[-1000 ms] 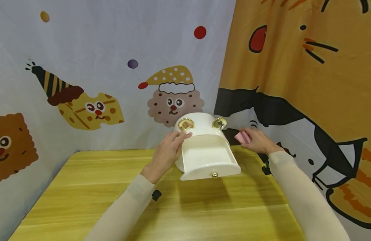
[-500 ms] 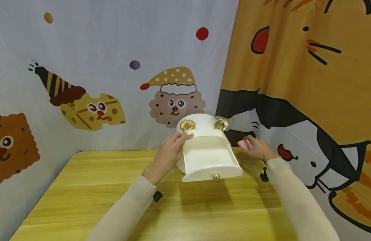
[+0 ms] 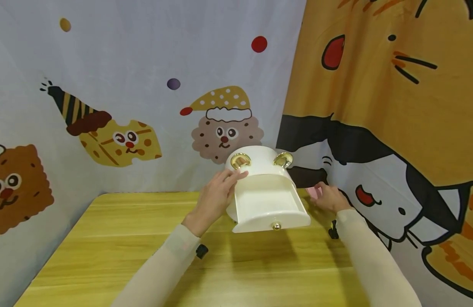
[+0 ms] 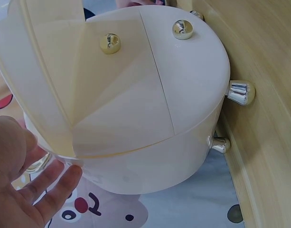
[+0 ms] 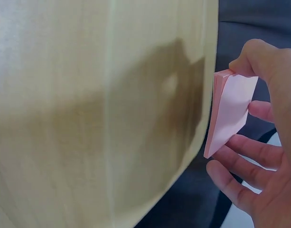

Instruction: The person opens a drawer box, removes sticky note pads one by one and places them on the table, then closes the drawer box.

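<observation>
A glossy white drawer box (image 3: 255,160) with two gold ears stands toward the back of the table. Its wide drawer (image 3: 255,224), with a gold knob, is pulled out and nothing shows inside. My left hand (image 3: 214,197) rests at the box's upper left side, below the left ear; in the left wrist view its extended fingers (image 4: 57,187) touch the white edge. To the right of the box, my right hand (image 3: 330,199) pinches a pink pad of paper (image 5: 233,104), like sticky notes, between thumb and fingers. The pad is beside the table's rounded edge in the right wrist view.
The yellow wood-grain table (image 3: 144,238) ends at the printed cloth (image 3: 125,55) behind and to the right. In the left wrist view, gold and silver knobs (image 4: 241,92) stick out from the box beside the wood surface.
My right hand has lowered with the pink pad, down beside the table's far right edge. The left hand and the box keep their places; the whole view shifts slightly.
</observation>
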Available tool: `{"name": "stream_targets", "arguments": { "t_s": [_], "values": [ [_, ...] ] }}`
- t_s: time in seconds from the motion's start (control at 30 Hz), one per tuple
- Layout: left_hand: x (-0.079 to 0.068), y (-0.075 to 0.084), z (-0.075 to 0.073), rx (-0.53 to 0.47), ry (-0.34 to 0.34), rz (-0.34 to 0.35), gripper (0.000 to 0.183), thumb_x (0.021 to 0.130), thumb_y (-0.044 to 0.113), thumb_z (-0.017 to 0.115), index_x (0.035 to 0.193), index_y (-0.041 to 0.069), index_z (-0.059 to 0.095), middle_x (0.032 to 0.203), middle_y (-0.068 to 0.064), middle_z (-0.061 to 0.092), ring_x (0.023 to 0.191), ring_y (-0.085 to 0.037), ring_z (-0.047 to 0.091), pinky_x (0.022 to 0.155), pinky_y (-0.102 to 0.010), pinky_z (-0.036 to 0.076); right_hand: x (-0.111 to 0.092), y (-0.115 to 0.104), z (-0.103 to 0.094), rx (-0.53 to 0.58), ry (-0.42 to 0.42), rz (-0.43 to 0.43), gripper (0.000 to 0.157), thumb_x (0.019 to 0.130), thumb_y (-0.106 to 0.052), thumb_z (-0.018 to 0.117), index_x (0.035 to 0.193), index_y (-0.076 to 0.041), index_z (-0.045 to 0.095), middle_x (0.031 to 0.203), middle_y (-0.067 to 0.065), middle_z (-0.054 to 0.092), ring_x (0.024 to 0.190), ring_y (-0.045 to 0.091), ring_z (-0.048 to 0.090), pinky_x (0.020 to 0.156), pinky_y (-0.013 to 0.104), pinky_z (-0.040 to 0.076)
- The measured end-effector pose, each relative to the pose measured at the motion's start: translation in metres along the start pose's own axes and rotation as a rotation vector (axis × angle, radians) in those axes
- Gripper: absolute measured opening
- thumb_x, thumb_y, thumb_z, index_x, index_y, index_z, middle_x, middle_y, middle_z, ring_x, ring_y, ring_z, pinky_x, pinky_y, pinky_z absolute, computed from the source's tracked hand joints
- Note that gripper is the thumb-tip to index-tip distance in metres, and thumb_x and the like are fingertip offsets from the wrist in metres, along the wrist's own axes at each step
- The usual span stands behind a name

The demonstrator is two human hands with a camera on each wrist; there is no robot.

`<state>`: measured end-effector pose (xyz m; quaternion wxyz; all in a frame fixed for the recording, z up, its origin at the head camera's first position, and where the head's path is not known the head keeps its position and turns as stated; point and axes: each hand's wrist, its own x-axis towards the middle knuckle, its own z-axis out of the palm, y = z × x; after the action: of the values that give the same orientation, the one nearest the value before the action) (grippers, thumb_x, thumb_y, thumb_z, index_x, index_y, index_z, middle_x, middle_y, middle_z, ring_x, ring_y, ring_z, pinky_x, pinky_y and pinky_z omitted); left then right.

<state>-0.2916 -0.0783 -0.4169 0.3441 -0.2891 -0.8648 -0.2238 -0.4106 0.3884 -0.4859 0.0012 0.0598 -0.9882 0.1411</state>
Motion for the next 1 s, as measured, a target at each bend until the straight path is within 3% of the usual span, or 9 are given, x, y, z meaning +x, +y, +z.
{"name": "stream_targets", "arguments": {
  "t_s": [0.2,0.4,0.77,1.0],
  "values": [
    [-0.002,0.001,0.000,0.000,0.011,0.001,0.050,0.114,0.001,0.071,0.160,0.024,0.073,0.121,-0.006,0.075,0.097,-0.028,0.069,0.070,-0.036,0.063,-0.005,0.000,0.012,-0.005,-0.031,0.067,0.069,0.100,-0.043,0.082,0.152,-0.002,0.061,0.125,0.027,0.075,0.106,0.042,0.073,0.093,0.065,0.063],
    [-0.001,0.001,-0.001,-0.006,0.002,-0.006,0.051,0.115,0.001,0.070,0.160,0.024,0.072,0.122,-0.006,0.076,0.095,-0.026,0.068,0.071,-0.035,0.062,-0.013,-0.010,0.015,0.003,-0.016,0.069,0.070,0.101,-0.043,0.083,0.151,0.002,0.061,0.124,0.030,0.075,0.105,0.045,0.071,0.092,0.065,0.062],
    [-0.002,0.001,0.000,-0.003,0.013,0.004,0.050,0.115,0.003,0.071,0.160,0.024,0.072,0.123,-0.006,0.076,0.095,-0.028,0.068,0.070,-0.036,0.063,-0.006,-0.005,0.033,-0.026,0.045,0.082,0.065,0.102,-0.045,0.084,0.140,0.003,0.067,0.122,0.028,0.079,0.101,0.042,0.074,0.089,0.065,0.064],
    [-0.001,0.000,0.000,-0.005,0.017,0.005,0.049,0.115,0.003,0.072,0.160,0.023,0.073,0.123,-0.006,0.076,0.095,-0.028,0.068,0.069,-0.036,0.062,-0.007,-0.008,0.030,-0.046,0.007,0.088,0.063,0.106,-0.049,0.081,0.142,0.002,0.068,0.128,0.029,0.079,0.108,0.045,0.076,0.092,0.068,0.065]
  ]
}}
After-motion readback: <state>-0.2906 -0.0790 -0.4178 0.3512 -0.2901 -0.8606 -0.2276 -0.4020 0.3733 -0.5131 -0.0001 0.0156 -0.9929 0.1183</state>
